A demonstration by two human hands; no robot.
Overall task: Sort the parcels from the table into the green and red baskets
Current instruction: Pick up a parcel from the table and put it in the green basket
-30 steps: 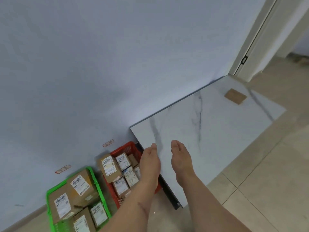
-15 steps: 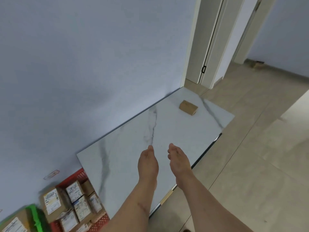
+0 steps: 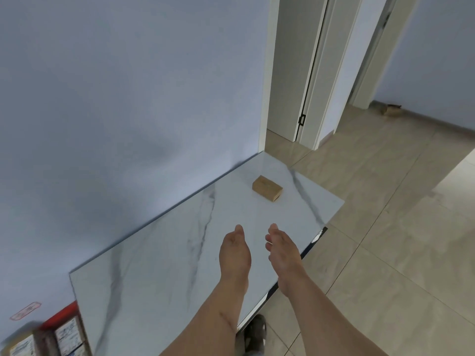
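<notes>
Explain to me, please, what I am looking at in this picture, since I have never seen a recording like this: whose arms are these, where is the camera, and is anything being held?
No machine is involved. The picture comes from a wide-angle camera worn on a person's head, looking forward and down, so the two bare arms at the bottom are the wearer's own. The left hand and right hand reach out side by side above a white marble-patterned table that stands against a pale wall. Their fingers are relaxed and hold nothing. One small brown parcel lies on the far end of the table, ahead of both hands and apart from them. At the bottom left, beside the table, part of a red basket shows, with labelled parcels in it. The person's shoe shows on the tiled floor.
</notes>
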